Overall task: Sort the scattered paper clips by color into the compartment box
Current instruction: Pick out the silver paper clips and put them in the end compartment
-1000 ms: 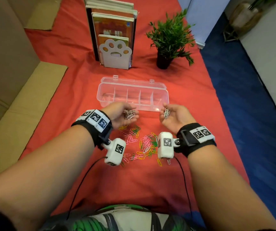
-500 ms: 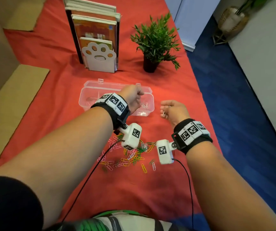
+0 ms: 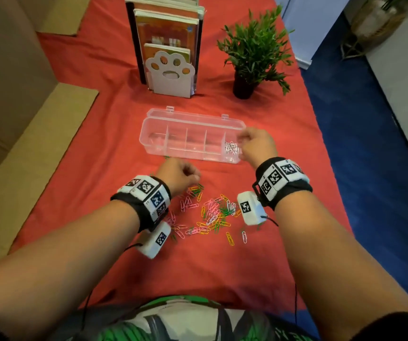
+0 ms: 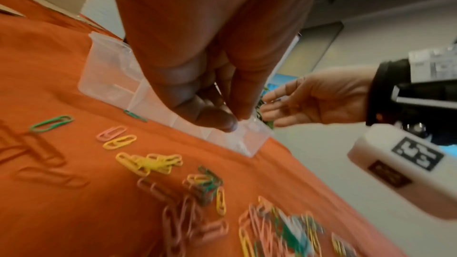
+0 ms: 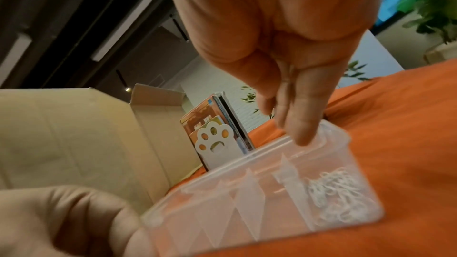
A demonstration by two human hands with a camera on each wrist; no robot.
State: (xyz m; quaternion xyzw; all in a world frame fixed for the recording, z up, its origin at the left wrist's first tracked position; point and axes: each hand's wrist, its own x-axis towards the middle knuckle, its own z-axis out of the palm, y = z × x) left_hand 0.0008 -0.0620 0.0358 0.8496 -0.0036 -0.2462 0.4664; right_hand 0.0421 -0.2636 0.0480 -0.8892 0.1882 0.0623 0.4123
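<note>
The right hand [image 3: 257, 146] hangs over the right end of the clear compartment box [image 3: 173, 124], its fingers [image 5: 300, 122] straight and loosely spread, pointing down with nothing in them. Directly beneath, a heap of white paper clips [image 3: 231, 148] lies in the rightmost compartment. The left hand [image 3: 177, 177] is low over the red cloth [image 3: 222, 271], just on the near side of the box, thumb and fingertips [image 4: 217, 120] drawn together; the wrist view is smeared there, so whether a clip is caught between them I cannot tell. Just beside that hand the loose paper clips [image 3: 210, 214] spread toward the person, pink, yellow, green and a few white ones tangled together, with a yellow clip [image 3: 230, 238] and a white clip [image 3: 244, 237] lying apart at the near edge. One green clip [image 4: 134, 116] sits against the box's front wall. The box's other compartments look mostly bare. Further back stand a row of books [image 3: 166, 28] behind a white paw-shaped bookend [image 3: 169, 75], and to their right a small potted plant [image 3: 253, 48]. Cardboard [image 3: 25, 148] lies along the left of the cloth.
</note>
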